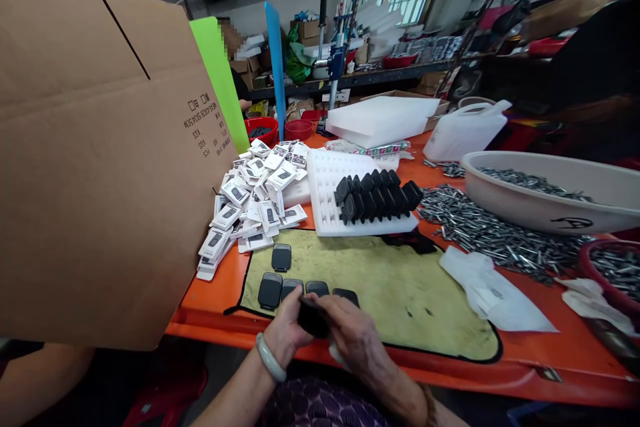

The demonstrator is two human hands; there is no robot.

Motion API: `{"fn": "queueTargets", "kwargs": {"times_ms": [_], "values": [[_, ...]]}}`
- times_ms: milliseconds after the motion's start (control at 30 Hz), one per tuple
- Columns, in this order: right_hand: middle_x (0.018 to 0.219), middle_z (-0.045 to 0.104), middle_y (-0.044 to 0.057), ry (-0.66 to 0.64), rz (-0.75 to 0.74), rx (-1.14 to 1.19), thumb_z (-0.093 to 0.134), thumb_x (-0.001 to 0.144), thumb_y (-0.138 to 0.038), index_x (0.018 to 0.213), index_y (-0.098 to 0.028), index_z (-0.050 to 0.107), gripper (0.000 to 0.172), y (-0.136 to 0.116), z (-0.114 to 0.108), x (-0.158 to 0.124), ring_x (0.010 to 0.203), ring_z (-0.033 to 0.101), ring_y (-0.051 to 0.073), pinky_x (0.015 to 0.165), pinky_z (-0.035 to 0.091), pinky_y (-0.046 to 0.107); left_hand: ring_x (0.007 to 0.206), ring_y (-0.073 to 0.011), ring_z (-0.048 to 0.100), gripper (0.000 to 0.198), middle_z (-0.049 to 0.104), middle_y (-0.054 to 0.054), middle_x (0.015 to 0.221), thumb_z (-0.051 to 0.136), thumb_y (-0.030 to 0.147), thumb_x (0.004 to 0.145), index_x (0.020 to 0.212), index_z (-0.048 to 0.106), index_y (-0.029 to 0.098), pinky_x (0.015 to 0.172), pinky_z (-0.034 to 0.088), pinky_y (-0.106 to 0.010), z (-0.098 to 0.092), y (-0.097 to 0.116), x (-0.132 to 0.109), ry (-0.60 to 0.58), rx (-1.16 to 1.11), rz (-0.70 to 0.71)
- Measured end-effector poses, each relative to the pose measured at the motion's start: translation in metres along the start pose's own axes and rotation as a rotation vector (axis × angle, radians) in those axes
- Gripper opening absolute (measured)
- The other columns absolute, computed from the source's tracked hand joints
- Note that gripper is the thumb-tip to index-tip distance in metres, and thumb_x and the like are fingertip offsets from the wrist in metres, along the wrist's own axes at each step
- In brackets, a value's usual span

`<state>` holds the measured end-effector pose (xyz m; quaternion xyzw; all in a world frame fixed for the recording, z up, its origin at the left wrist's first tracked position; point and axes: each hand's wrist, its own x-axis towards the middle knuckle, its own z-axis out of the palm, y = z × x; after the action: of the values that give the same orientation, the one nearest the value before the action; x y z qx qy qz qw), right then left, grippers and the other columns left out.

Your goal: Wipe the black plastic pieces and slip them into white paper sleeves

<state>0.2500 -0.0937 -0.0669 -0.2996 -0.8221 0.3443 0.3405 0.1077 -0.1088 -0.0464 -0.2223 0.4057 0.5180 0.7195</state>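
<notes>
Both my hands meet at the near edge of the table, closed round one small black case. My left hand, with a pale bangle on the wrist, grips its left side. My right hand holds its right side. Just beyond my fingers, several dark flat cases lie in a row on a yellow-green cloth mat. One more case lies farther up the mat. A white foam tray behind the mat holds several upright black cases.
A big cardboard box flap fills the left. A heap of small white packets lies beside it. Loose metal pins spread on the orange table at right, by a beige basin, a white jug and crumpled white bags.
</notes>
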Motion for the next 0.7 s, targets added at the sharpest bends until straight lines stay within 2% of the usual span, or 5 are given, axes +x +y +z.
{"fn": "queueTargets", "kwargs": {"times_ms": [133,333,400,533,700], "values": [[0.135,0.056,0.016,-0.072,-0.174,-0.188,0.044,0.085,-0.011,0.139,-0.016,0.046,0.054,-0.002,0.023,-0.023,0.120,0.058,0.025,0.092,0.055,0.034,0.047,-0.0136,0.050,0.049,0.047,-0.001,0.048,0.032,0.045,0.096,0.057,0.046,0.018,0.060,0.050,-0.031,0.002,0.013,-0.004,0.080,-0.061,0.118],[0.108,0.069,0.010,-0.082,0.039,0.082,0.041,0.091,-0.022,0.117,-0.020,0.061,0.033,0.007,-0.007,0.022,0.099,0.066,0.021,0.085,0.055,0.032,0.062,-0.0162,0.057,0.040,0.054,-0.003,0.063,0.041,0.044,0.093,0.067,0.051,0.016,0.072,0.049,-0.033,-0.002,0.027,0.007,-0.121,0.273,0.133],[0.095,0.070,0.007,-0.074,0.242,0.167,0.046,0.090,-0.030,0.107,-0.019,0.062,0.026,0.019,-0.025,0.052,0.087,0.066,0.020,0.078,0.055,0.031,0.071,-0.0168,0.058,0.033,0.058,-0.004,0.074,0.052,0.047,0.088,0.075,0.055,0.016,0.078,0.047,-0.034,-0.006,0.039,0.016,-0.128,0.594,0.391],[0.093,0.069,0.005,-0.193,0.387,0.317,0.056,0.079,-0.033,0.102,-0.016,0.059,0.028,0.058,-0.036,0.106,0.084,0.064,0.019,0.075,0.052,0.030,0.103,-0.0237,0.056,0.028,0.061,-0.009,0.103,0.068,0.032,0.076,0.098,0.059,0.017,0.096,0.040,-0.039,-0.016,0.069,0.042,0.204,1.377,1.062],[0.087,0.069,0.006,-0.278,0.391,0.037,0.058,0.075,-0.024,0.095,-0.014,0.062,0.023,0.090,0.003,0.138,0.078,0.063,0.018,0.071,0.049,0.029,0.123,-0.0290,0.047,0.050,0.050,-0.015,0.133,0.063,0.016,0.076,0.125,0.053,0.018,0.105,0.036,-0.044,-0.032,0.091,0.066,0.285,1.969,1.277]]}}
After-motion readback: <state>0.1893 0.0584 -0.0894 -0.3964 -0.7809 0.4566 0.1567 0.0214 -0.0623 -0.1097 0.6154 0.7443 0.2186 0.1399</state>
